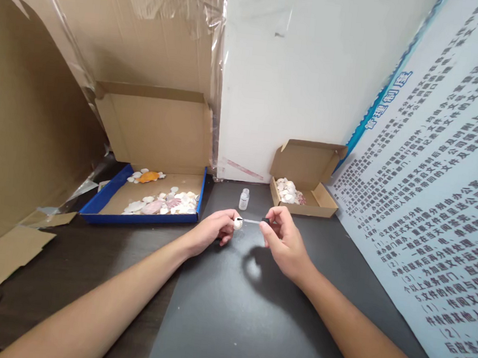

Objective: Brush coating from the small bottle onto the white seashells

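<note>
Flanking one small bottle [243, 200], contents unclear, stand one blue-sided box [141, 219] on its left, with many pale shells [183, 203] and one orange shell [148, 177], and one smaller brown box [308, 210] on its right, with piled shells [288, 191]. Nearer than the bottle, the left hand [214, 230] pinches one white shell [238, 224]; the right hand [286, 241] grips one black-capped brush [254, 221], tip at that shell.

Left hand [217, 226] + right hand [283, 238]: 2 hands. Brush [252, 221]: 1. Bottle [243, 200]: 1. Blue box [140, 220] + brown box [312, 211]: 2 boxes. Held shell [238, 224]: 1. Orange shell [148, 177]: 1. Piled shells [183, 203], both boxes: many, overlapping, can't count exactly. Poster [422, 221]: 1.
</note>
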{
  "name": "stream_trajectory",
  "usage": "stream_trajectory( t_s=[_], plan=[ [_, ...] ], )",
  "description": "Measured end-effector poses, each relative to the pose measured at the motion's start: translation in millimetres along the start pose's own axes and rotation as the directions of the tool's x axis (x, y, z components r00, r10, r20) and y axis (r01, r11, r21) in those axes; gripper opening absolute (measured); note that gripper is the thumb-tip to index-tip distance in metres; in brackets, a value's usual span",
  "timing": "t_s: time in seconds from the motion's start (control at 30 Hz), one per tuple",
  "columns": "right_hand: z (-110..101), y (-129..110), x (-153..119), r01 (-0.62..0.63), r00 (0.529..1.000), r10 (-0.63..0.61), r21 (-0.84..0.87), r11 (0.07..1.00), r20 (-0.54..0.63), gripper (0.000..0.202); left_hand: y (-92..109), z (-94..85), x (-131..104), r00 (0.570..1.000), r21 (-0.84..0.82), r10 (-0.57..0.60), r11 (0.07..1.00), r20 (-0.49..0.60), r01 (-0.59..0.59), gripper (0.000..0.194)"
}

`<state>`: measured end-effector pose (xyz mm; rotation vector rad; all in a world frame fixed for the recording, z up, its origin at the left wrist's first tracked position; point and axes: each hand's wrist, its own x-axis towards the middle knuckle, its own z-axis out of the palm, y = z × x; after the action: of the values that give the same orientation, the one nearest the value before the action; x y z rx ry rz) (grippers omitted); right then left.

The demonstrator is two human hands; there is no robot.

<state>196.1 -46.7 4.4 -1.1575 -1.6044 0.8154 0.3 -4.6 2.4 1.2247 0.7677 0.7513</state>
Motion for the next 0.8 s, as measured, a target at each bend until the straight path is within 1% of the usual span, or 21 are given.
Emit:
stream_trajectory(
  t_s=[0.1,0.17,0.27,0.33,0.43,0.5,0.6,0.63,0.7,0.77,0.8],
  plan=[
    [-0.4,-1.7,-0.2,-0.012,0.999,0.008,-0.098,0.995,-0.045,0.017,-0.4,0.1,0.3,1.000,0.010,0.002,1.000,-0.004,-0.002,0.004],
    [-0.6,-2.2,-0.3,-0.019,0.998,0.014,-0.081,0.997,-0.060,0.016,-0.6,-0.1,0.5,1.000,0.017,0.001,1.000,-0.005,-0.001,0.003],
    [-0.3,-2.5,-0.6,0.000,1.000,0.000,-0.013,1.000,0.007,0.014,-0.7,-0.3,0.7,1.000,0.027,0.002,1.000,-0.006,-0.002,0.002],
    [-0.2,-2.2,-0.2,0.009,1.000,-0.007,-0.057,0.998,0.024,0.015,-0.8,-0.5,0.8,1.000,0.033,0.004,0.999,-0.006,-0.004,0.001],
    [-1.4,0.0,1.8,-0.021,0.999,0.015,-0.136,0.991,-0.046,0.015,-0.8,-0.4,0.8,1.000,0.035,0.008,0.999,-0.001,-0.008,0.001],
    [-2.3,1.6,2.8,-0.038,0.997,0.030,-0.100,0.994,-0.076,0.014,-0.5,0.1,0.9,1.000,0.038,0.010,0.999,-0.001,-0.010,0.005],
    [-1.8,1.6,2.2,-0.013,1.000,0.014,0.008,1.000,-0.015,0.012,0.1,1.0,1.1,1.000,0.049,0.010,0.999,-0.009,-0.009,0.010],
    [-1.3,1.0,1.7,-0.002,1.000,0.002,0.017,1.000,0.011,0.012,0.3,1.3,1.1,1.000,0.053,0.009,0.999,-0.011,-0.008,0.010],
    [-0.1,-0.5,0.7,0.010,1.000,-0.009,-0.027,1.000,0.028,0.013,0.6,1.7,1.1,1.000,0.058,0.007,0.998,-0.014,-0.006,0.011],
    [0.4,-1.6,0.3,0.007,1.000,-0.007,-0.083,0.997,0.003,0.016,0.7,1.9,1.1,1.000,0.062,0.007,0.998,-0.018,-0.006,0.012],
    [0.4,-1.9,0.2,0.002,1.000,-0.003,-0.079,0.997,-0.007,0.016,0.7,1.9,1.1,1.000,0.064,0.007,0.998,-0.021,-0.005,0.012]
  ],
)
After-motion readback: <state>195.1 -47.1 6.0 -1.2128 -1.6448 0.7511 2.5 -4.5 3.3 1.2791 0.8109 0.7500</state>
